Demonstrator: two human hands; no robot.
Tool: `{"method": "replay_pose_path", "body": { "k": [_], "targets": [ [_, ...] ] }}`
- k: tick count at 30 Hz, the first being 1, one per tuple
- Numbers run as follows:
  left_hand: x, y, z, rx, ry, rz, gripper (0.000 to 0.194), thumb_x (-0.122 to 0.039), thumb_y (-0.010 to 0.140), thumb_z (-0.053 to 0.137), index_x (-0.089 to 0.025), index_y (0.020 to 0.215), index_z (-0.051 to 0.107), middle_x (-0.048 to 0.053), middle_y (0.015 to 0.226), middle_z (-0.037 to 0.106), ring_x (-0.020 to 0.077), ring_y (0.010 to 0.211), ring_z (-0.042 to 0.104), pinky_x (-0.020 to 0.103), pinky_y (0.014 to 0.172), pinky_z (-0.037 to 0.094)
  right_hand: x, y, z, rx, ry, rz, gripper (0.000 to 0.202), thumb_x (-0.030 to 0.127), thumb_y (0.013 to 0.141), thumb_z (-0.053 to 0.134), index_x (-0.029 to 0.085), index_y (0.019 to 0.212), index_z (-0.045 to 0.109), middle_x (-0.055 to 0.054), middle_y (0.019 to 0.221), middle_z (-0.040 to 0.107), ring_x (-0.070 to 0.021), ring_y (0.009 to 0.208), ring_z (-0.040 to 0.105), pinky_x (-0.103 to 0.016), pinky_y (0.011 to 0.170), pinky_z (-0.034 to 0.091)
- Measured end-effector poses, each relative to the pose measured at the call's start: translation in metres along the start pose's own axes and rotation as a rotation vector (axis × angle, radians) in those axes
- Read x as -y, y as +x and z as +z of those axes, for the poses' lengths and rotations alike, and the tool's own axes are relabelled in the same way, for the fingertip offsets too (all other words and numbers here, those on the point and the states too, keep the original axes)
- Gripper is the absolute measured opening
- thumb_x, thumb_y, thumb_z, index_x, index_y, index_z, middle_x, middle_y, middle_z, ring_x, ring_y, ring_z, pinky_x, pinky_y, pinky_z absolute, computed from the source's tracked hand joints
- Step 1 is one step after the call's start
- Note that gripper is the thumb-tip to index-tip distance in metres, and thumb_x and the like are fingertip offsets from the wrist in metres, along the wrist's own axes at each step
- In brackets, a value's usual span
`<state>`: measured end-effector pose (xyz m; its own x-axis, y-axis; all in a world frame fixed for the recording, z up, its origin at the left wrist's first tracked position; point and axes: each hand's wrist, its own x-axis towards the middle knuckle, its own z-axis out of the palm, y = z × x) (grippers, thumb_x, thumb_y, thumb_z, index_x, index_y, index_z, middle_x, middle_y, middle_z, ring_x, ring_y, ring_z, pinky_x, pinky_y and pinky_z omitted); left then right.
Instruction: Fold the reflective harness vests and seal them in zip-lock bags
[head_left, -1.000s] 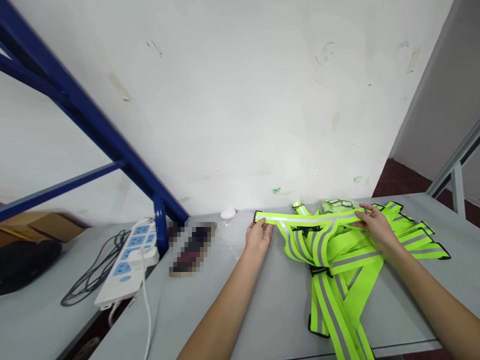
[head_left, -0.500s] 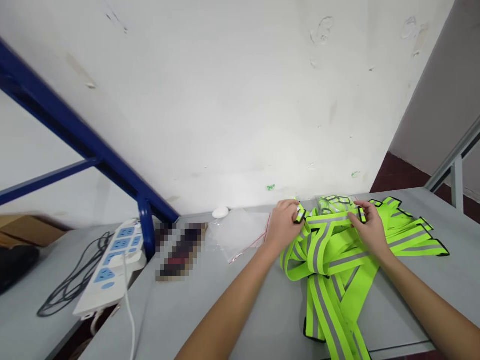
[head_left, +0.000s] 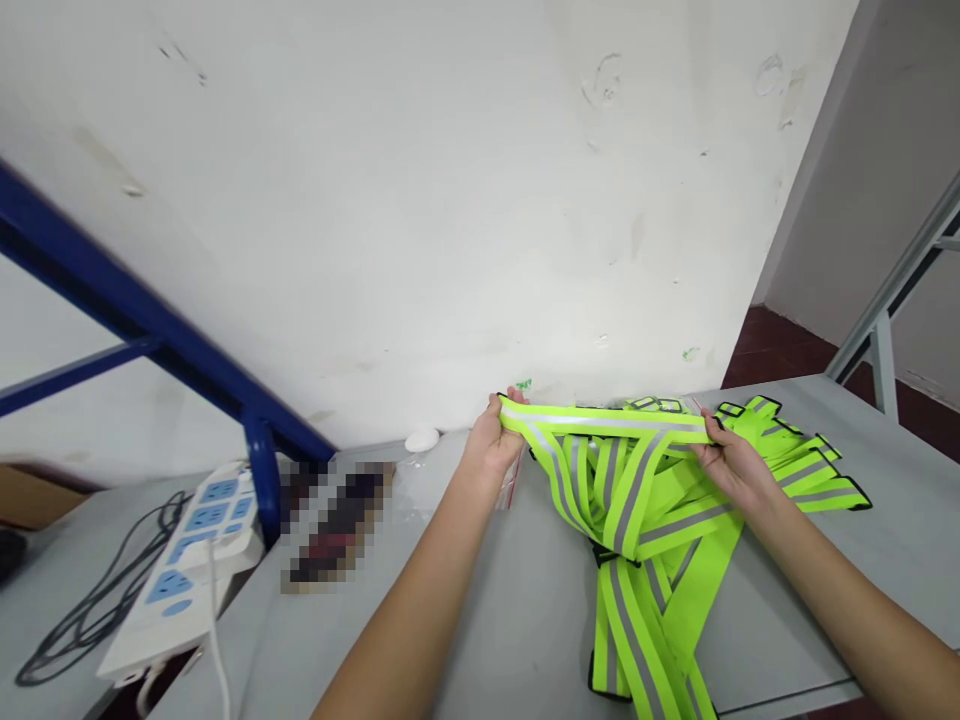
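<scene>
A neon-yellow reflective strap (head_left: 600, 421) with a grey stripe is stretched level between my hands above the table. My left hand (head_left: 491, 440) is closed on its left end, and my right hand (head_left: 731, 460) pinches the black-edged right end. More straps of the same kind (head_left: 660, 540) hang from it and lie heaped below, spilling toward the table's front edge. Behind the held strap, a clear bag with folded straps (head_left: 654, 405) shows only in part. Clear plastic bags (head_left: 420, 487) lie left of my left hand, partly covered by it.
A white power strip (head_left: 180, 580) with plugs and cables stands at the left beside a blue metal frame (head_left: 260, 470). A blurred-out item (head_left: 337, 530) and a white rounded object (head_left: 421, 440) are on the grey table (head_left: 517, 620). The white wall rises behind.
My left hand has moved left with the strap's end, pulling the strap out straight from a bunched loop. My right hand keeps hold of the other end. The view has shifted slightly right.
</scene>
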<state>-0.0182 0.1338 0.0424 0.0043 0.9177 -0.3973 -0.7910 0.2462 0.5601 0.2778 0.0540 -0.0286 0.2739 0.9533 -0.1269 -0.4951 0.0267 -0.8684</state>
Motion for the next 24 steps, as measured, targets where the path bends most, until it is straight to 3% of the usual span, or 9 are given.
{"method": "replay_pose_path", "body": {
  "k": [3,7,9,11,12,14,17,21,24],
  "targets": [
    [-0.004,-0.012,0.007,0.103,0.143,-0.074,0.021,-0.024,0.099,0.039,-0.017,0.083,0.050,-0.008,0.051,0.049,0.0016,0.031,0.043,0.011,0.037,0.040,0.016,-0.008,0.012,0.087,0.047,0.010,0.025,0.028,0.076,0.070,0.027,0.096,0.055,0.003,0.074,0.058,-0.0123,0.063,0.060,-0.021,0.054,0.056],
    [-0.004,-0.042,0.013,0.328,0.545,-0.185,0.021,-0.037,0.087,0.061,-0.017,0.084,0.057,-0.011,0.042,0.040,0.0027,0.024,0.027,0.015,0.027,0.025,0.043,-0.028,0.024,0.387,0.043,-0.025,0.032,0.056,0.087,0.053,0.026,0.099,0.056,0.011,0.049,0.031,-0.0060,0.033,0.025,-0.015,0.032,0.031],
    [-0.004,-0.058,0.018,0.526,1.035,-0.160,0.029,-0.044,0.078,0.070,-0.020,0.091,0.060,-0.010,0.040,0.041,0.0059,0.026,0.031,0.017,0.029,0.025,0.056,-0.041,0.028,0.630,-0.226,-0.024,0.043,0.062,0.087,0.048,0.025,0.106,0.058,0.013,0.045,0.027,-0.0054,0.030,0.016,-0.017,0.030,0.022],
    [-0.004,-0.075,0.025,0.702,1.516,-0.045,0.040,-0.049,0.068,0.075,-0.023,0.095,0.063,-0.006,0.052,0.055,0.0084,0.035,0.042,0.020,0.034,0.030,0.066,-0.056,0.035,0.869,-0.729,-0.015,0.050,0.055,0.079,0.062,0.024,0.118,0.058,0.011,0.048,0.040,-0.0061,0.032,0.028,-0.020,0.035,0.027],
    [-0.004,-0.083,0.029,0.762,1.674,0.041,0.044,-0.051,0.063,0.077,-0.024,0.095,0.065,-0.003,0.065,0.063,0.0095,0.042,0.049,0.021,0.039,0.033,0.068,-0.065,0.041,0.900,-1.022,-0.069,0.061,0.051,0.069,0.073,0.025,0.123,0.058,0.008,0.056,0.050,-0.0076,0.039,0.039,-0.021,0.041,0.031],
    [-0.001,-0.097,0.034,0.852,1.911,0.223,0.052,-0.055,0.055,0.079,-0.026,0.096,0.067,0.000,0.085,0.068,0.0137,0.059,0.059,0.022,0.047,0.037,0.068,-0.082,0.053,0.852,-1.527,-0.262,0.069,0.046,0.062,0.080,0.026,0.125,0.059,0.002,0.065,0.060,-0.0138,0.050,0.052,-0.023,0.046,0.030],
    [0.007,-0.113,0.032,0.902,2.251,0.444,0.057,-0.057,0.052,0.079,-0.029,0.101,0.068,0.001,0.078,0.068,0.0219,0.069,0.062,0.026,0.051,0.033,0.058,-0.099,0.067,0.752,-2.007,-0.509,0.040,0.027,0.076,0.068,0.020,0.115,0.065,-0.005,0.067,0.066,-0.0218,0.057,0.061,-0.026,0.048,0.024],
    [0.016,-0.117,0.015,0.811,2.575,0.783,0.024,-0.035,0.070,0.072,-0.026,0.092,0.068,0.001,0.064,0.064,0.0205,0.060,0.059,0.028,0.054,0.027,0.050,-0.096,0.060,0.673,-2.128,-0.866,0.033,0.011,0.084,0.054,0.015,0.116,0.063,-0.005,0.071,0.068,-0.0185,0.053,0.061,-0.029,0.045,0.017],
    [0.014,-0.104,0.002,0.752,2.529,1.172,0.010,-0.019,0.081,0.059,-0.023,0.087,0.066,0.000,0.070,0.064,0.0146,0.056,0.055,0.030,0.058,0.027,0.055,-0.088,0.050,0.624,-2.098,-1.158,0.037,0.003,0.080,0.053,0.011,0.115,0.062,-0.004,0.073,0.066,-0.0158,0.052,0.058,-0.030,0.048,0.020]
  ]
}}
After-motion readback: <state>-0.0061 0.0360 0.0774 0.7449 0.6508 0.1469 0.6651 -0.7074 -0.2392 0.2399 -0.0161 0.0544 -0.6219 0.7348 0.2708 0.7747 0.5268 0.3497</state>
